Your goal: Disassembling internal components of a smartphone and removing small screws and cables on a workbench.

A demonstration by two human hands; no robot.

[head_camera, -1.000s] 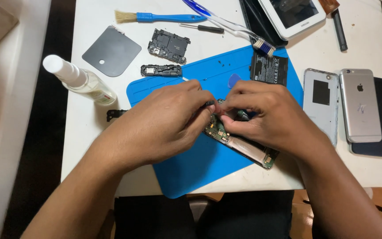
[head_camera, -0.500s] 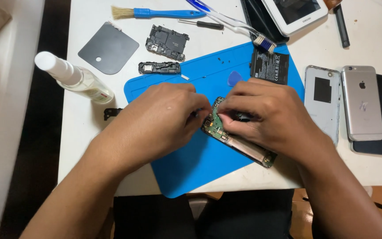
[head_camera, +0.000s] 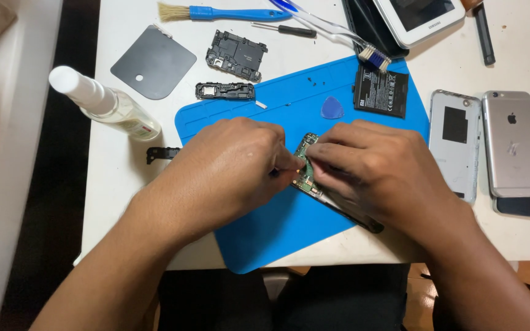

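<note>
I find the opened phone [head_camera: 314,178] lying tilted on the blue mat [head_camera: 265,239], its green circuit board exposed between my two hands. My left hand [head_camera: 228,168] covers the phone's left side, fingers curled narrow and pinched at the board's edge; I cannot tell whether it grips a tool. My right hand [head_camera: 378,168] lies over the phone's lower right part, holding the body down, with fingertips pinched together at the top of the board. The two hands touch at the fingertips over the board.

On the mat's upper part I note a black battery [head_camera: 380,92] and a blue pick [head_camera: 332,108] just beside it, well apart from both hands. The mat rests on a white table [head_camera: 118,184].

Off the mat, on the table: a spray bottle [head_camera: 102,104] lying on its side, a dark back cover [head_camera: 153,62], two black frame pieces [head_camera: 236,55] [head_camera: 224,91], a blue brush [head_camera: 228,13], a screwdriver [head_camera: 283,29] and a toothbrush [head_camera: 338,34]. To the right lie a silver phone shell [head_camera: 455,147] and a silver phone [head_camera: 511,144] resting on a dark phone. A white tablet [head_camera: 421,15] sits at the top edge.
</note>
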